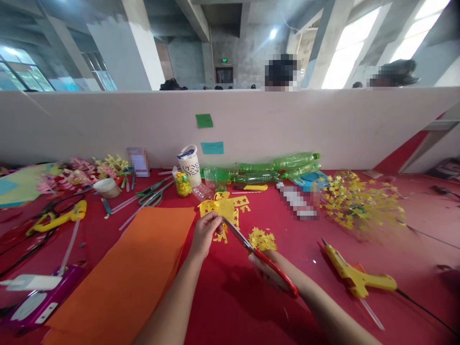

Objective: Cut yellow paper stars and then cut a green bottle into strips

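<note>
My left hand (pixel 207 233) is closed in a pinch on a piece of yellow paper (pixel 226 209) near the middle. Red-handled scissors (pixel 275 267) are held in my right hand (pixel 264 268), with their blades pointing up and left to the paper at my left fingertips. Under and behind the held piece lie yellow sheets with star-shaped holes (pixel 240 201). A small pile of yellow cut stars (pixel 262 238) rests on the red table (pixel 223 306), just beyond my right hand.
Orange sheets (pixel 125 268) lie at left. A yellow glue gun (pixel 359 275) sits at right, another (pixel 61 220) at left. Green bottles (pixel 257 177) and a white cup (pixel 190 167) stand or lie before the partition (pixel 143 120). Yellow star sprays (pixel 355 201) are at right.
</note>
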The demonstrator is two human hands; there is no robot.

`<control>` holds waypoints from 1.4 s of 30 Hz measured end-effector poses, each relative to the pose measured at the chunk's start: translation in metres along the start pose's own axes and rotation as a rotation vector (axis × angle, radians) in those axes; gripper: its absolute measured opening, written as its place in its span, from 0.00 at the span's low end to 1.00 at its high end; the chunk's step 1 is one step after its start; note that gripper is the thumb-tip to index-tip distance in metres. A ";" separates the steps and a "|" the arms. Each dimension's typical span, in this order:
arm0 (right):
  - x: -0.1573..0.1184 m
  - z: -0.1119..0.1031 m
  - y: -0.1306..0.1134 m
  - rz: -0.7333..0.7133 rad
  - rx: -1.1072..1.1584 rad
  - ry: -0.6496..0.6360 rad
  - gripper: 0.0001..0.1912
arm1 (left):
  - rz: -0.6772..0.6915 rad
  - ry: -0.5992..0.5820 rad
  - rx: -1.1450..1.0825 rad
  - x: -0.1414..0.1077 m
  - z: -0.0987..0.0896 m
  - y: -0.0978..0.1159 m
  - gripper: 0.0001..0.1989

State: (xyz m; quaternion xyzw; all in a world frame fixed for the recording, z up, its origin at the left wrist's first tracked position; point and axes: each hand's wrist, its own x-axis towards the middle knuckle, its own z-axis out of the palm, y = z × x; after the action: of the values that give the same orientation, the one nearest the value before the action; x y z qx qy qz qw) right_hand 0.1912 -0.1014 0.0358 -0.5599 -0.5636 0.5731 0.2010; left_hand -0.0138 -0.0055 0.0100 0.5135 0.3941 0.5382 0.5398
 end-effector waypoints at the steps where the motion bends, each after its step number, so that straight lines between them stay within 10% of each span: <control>1: 0.000 0.000 0.001 -0.001 0.002 0.001 0.28 | 0.003 -0.001 0.000 0.000 0.000 0.000 0.12; 42: 0.001 0.010 0.001 -0.041 0.112 0.015 0.30 | -0.026 0.007 -0.013 -0.007 0.010 -0.006 0.13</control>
State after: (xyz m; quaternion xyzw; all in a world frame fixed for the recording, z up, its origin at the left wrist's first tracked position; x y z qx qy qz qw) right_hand 0.1830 -0.1048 0.0322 -0.5403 -0.5404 0.5955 0.2479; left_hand -0.0038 -0.0125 0.0047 0.5029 0.3992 0.5353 0.5488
